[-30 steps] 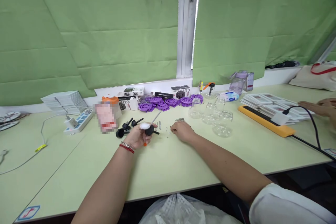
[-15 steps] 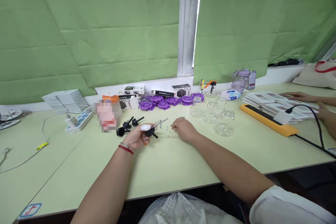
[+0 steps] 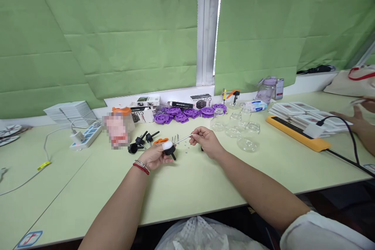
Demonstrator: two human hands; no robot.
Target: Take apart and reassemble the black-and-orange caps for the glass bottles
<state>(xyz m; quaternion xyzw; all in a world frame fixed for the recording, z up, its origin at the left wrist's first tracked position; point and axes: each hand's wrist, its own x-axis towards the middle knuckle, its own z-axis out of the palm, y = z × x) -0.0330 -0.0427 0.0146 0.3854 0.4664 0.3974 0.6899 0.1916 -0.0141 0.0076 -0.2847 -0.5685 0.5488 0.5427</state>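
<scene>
My left hand [image 3: 156, 156], with a white wrap on its thumb, is closed around a black plastic part [image 3: 169, 150] with a short stem. A thin metal rod [image 3: 184, 139] reaches from that part to the right. The fingertips of my right hand [image 3: 205, 140] pinch the rod's far end; whether a smaller piece is between them is hidden. An orange piece [image 3: 160, 140] shows just behind my left thumb. Small metal bits [image 3: 186, 147] and metal pins [image 3: 175, 138] lie between the hands. Several black parts with stems [image 3: 141, 140] lie left of them.
Purple plastic parts [image 3: 181, 115] and printed boxes [image 3: 143, 115] line the back. Clear jars [image 3: 248, 140] stand at the right, before a yellow power strip [image 3: 299, 134] and stacked white cards [image 3: 304, 115]. Another person's hand [image 3: 356, 121] is at the far right. A white power strip [image 3: 88, 136] lies left.
My right hand has risen from the table to the rod's end and now pinches it. The orange piece has come into view by my left hand. The other person's hands have shifted.
</scene>
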